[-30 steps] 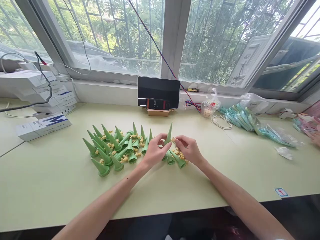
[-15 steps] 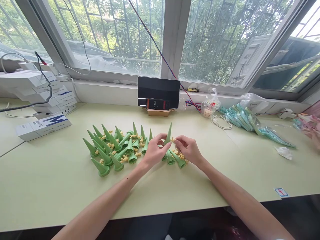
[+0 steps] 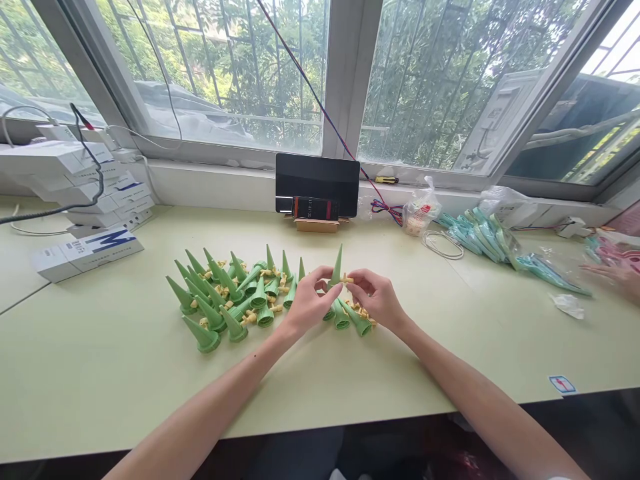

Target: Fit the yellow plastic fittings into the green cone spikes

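Note:
My left hand is closed around the base of a green plastic cone, which points up. My right hand pinches a small yellow plastic piece at the cone's right side; whether it is joined to the cone I cannot tell. Below the hands lie more green cones with open ends toward me, and small yellow pieces partly hidden by my right hand. Left of my hands spreads a cluster of several similar green cones with yellow pieces attached, some upright, some on their sides.
A tablet with a phone before it stands at the window. White boxes are stacked at left. A bagged cup, a coiled white cable and teal packets lie at right. Another person's hand is at the far right.
The cone in my left hand has shifted very slightly left. My right fingers stay at the yellow piece. At the far right, the other person's hand and pink items have moved.

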A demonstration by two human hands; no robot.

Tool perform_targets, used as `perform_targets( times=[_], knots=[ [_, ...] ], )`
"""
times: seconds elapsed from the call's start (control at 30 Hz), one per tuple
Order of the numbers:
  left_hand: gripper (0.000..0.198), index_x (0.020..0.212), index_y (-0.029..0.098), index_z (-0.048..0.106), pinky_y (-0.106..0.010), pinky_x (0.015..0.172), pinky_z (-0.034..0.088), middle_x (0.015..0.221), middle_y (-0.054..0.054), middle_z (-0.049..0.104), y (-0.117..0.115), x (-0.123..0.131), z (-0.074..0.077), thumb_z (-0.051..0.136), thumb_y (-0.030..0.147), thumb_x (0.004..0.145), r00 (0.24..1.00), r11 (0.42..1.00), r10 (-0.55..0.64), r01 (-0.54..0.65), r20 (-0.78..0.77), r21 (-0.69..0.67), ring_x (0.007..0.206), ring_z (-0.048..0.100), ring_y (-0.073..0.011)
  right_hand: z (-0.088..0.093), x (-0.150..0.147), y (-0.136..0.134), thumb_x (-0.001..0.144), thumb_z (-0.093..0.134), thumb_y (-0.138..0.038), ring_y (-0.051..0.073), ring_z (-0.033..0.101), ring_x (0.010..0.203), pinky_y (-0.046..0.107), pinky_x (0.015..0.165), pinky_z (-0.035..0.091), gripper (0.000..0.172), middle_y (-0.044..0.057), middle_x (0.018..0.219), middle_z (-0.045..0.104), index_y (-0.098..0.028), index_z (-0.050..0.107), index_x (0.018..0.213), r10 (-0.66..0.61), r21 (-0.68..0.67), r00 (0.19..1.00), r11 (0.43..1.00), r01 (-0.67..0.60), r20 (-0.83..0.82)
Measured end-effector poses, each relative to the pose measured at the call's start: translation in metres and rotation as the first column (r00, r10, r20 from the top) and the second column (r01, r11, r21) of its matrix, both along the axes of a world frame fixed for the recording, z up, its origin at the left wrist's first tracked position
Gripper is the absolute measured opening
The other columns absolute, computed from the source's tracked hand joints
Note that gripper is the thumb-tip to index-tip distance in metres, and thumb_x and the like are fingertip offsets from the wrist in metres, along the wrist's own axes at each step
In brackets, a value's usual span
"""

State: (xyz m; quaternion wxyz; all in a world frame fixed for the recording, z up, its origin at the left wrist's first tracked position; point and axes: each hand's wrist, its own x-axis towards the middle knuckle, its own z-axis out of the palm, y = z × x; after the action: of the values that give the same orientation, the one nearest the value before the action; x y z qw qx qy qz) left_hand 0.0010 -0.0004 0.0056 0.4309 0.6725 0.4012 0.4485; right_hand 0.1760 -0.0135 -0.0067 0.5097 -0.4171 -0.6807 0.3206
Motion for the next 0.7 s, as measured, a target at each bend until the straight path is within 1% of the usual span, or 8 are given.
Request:
perform_targets(
  times=[0.17, 0.4, 0.5, 0.53, 0.6, 0.63, 0.7],
  knots=[
    [0.028, 0.104, 0.018, 0.062, -0.025, 0.062, 0.048, 0.103, -0.006, 0.062, -0.0002, -0.0003, -0.0005, 0.063, 0.036, 0.083, 1.000, 1.000, -0.010, 0.010, -0.006, 0.006, 0.070, 0.052, -0.0114, -0.0003, 0.0007, 0.0005, 0.091, 0.057, -0.038, 0.011, 0.054, 0.049, 0.025, 0.049, 0.047, 0.021, -0.002, 0.064, 0.057, -0.018, 0.062, 0.090, 0.000, -0.012, 1.000, 1.000, 0.000, 0.031],
    [0.029, 0.102, 0.018, 0.063, -0.023, 0.057, 0.047, 0.101, -0.006, 0.062, -0.0015, -0.0006, 0.0001, 0.065, 0.037, 0.081, 1.000, 1.000, -0.027, 0.027, 0.016, 0.008, 0.067, 0.052, -0.0112, 0.0005, 0.0013, 0.0001, 0.094, 0.050, -0.046, 0.011, 0.051, 0.047, 0.024, 0.049, 0.044, 0.033, -0.001, 0.059, 0.056, -0.018, 0.061, 0.079, -0.028, -0.008, 0.995, 1.000, 0.029, 0.099],
    [0.029, 0.103, 0.018, 0.063, -0.024, 0.058, 0.048, 0.102, -0.007, 0.063, -0.0015, -0.0003, 0.0000, 0.065, 0.037, 0.081, 1.000, 1.000, -0.028, 0.028, 0.010, 0.009, 0.068, 0.054, -0.0113, 0.0003, 0.0013, 0.0001, 0.095, 0.049, -0.046, 0.010, 0.050, 0.047, 0.024, 0.049, 0.044, 0.036, -0.001, 0.058, 0.056, -0.018, 0.059, 0.075, -0.032, -0.012, 0.994, 0.999, 0.033, 0.108],
    [0.029, 0.103, 0.018, 0.063, -0.024, 0.059, 0.049, 0.102, -0.007, 0.063, -0.0013, -0.0003, 0.0002, 0.065, 0.037, 0.081, 1.000, 1.000, -0.023, 0.023, 0.008, 0.011, 0.069, 0.054, -0.0114, 0.0003, 0.0012, 0.0001, 0.095, 0.049, -0.046, 0.010, 0.050, 0.047, 0.024, 0.049, 0.044, 0.034, -0.001, 0.059, 0.056, -0.018, 0.060, 0.077, -0.030, -0.015, 0.995, 0.999, 0.031, 0.100],
    [0.029, 0.104, 0.018, 0.063, -0.025, 0.060, 0.050, 0.103, -0.006, 0.063, -0.0007, -0.0006, 0.0008, 0.064, 0.037, 0.082, 1.000, 1.000, -0.008, 0.007, 0.009, 0.011, 0.070, 0.055, -0.0118, 0.0003, 0.0011, 0.0000, 0.093, 0.052, -0.043, 0.010, 0.053, 0.048, 0.024, 0.049, 0.046, 0.027, -0.001, 0.065, 0.058, -0.018, 0.062, 0.087, -0.023, -0.022, 0.998, 0.999, 0.025, 0.065],
    [0.029, 0.104, 0.019, 0.063, -0.025, 0.059, 0.049, 0.103, -0.006, 0.063, -0.0004, -0.0008, 0.0012, 0.064, 0.037, 0.082, 1.000, 1.000, 0.002, -0.002, 0.012, 0.008, 0.070, 0.055, -0.0118, 0.0004, 0.0010, -0.0001, 0.092, 0.055, -0.042, 0.011, 0.054, 0.050, 0.024, 0.049, 0.047, 0.024, 0.000, 0.070, 0.060, -0.019, 0.062, 0.094, -0.020, -0.022, 0.999, 1.000, 0.021, 0.044],
    [0.029, 0.104, 0.019, 0.063, -0.024, 0.055, 0.048, 0.103, -0.006, 0.064, 0.0001, -0.0014, 0.0020, 0.064, 0.038, 0.082, 1.000, 1.000, 0.010, -0.011, 0.018, 0.002, 0.069, 0.055, -0.0116, 0.0006, 0.0008, -0.0002, 0.089, 0.059, -0.040, 0.011, 0.056, 0.052, 0.025, 0.050, 0.049, 0.024, 0.001, 0.079, 0.062, -0.020, 0.060, 0.103, -0.014, -0.019, 1.000, 1.000, 0.015, 0.013]
  ],
)
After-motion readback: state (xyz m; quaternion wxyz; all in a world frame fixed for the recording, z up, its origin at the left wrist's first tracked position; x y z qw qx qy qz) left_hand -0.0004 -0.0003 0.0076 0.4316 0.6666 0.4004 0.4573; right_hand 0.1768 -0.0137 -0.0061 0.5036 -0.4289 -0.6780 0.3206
